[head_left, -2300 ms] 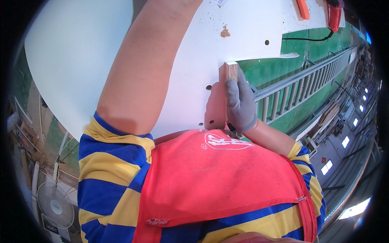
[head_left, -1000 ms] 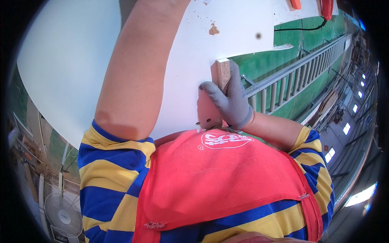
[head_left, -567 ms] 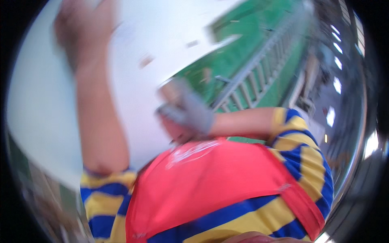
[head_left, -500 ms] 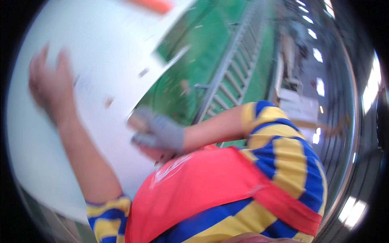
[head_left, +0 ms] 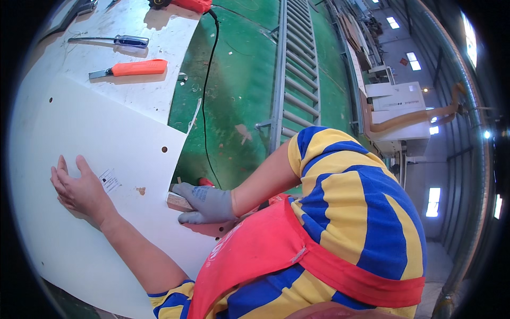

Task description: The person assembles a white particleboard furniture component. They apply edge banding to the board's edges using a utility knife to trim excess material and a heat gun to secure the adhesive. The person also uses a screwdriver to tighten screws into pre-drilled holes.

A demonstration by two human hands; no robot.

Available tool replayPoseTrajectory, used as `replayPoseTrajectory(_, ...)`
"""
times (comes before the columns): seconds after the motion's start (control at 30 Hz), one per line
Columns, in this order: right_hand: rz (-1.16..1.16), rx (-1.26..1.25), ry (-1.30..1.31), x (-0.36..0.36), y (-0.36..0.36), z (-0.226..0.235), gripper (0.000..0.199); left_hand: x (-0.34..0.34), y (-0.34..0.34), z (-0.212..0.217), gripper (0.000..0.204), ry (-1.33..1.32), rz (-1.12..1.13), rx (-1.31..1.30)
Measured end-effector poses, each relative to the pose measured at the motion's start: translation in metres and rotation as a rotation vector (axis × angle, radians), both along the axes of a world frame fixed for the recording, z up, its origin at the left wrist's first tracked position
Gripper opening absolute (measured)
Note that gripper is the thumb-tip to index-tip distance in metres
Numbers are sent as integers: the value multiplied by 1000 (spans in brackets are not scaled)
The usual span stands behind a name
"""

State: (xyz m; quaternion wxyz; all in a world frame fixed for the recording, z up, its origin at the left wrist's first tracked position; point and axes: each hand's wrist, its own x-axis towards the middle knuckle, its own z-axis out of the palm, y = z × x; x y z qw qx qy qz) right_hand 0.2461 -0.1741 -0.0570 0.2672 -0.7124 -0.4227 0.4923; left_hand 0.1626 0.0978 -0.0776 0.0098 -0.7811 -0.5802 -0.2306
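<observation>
My bare left hand [head_left: 82, 189] is over a large white panel [head_left: 114, 122], fingers apart and nothing in it. It lies beside a small printed label [head_left: 110, 181] on the panel; whether the palm presses on the surface cannot be seen. My right hand [head_left: 207, 204], in a grey glove, is closed round a small wooden block [head_left: 179, 202] at the panel's right edge. Thumb and fingers wrap the block, and only its end shows. Close to the label, a brownish patch [head_left: 141, 191] marks the panel. Dark round holes [head_left: 164, 149] sit near its edges.
Beyond the panel, an orange-handled flat blade tool [head_left: 139, 67] and a screwdriver [head_left: 131, 41] lie on the worktable [head_left: 154, 98]. A red tool [head_left: 192, 5] at the table's far edge trails a black cable [head_left: 206, 95]. A roller conveyor [head_left: 301, 80] stands on the green floor to the right.
The view has tilted and sharpened from blur, bringing more of the tabletop tools into sight. My left hand stays near the label, and my right hand still grips the block.
</observation>
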Motion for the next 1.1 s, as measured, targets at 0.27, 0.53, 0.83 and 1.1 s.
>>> replayPoseTrajectory(0.27,29,18,-14,4,5,6,72,3,-2,4,43,-29,13,-34)
replayPoseTrajectory(0.53,-7,43,12,6,2,2,67,5,-1,2,43,-67,-1,-50)
replayPoseTrajectory(0.83,-6,92,-2,5,2,-5,63,4,0,3,43,-60,2,-49)
replayPoseTrajectory(1.1,80,112,-3,15,3,-3,69,7,1,2,43,-43,-13,-41)
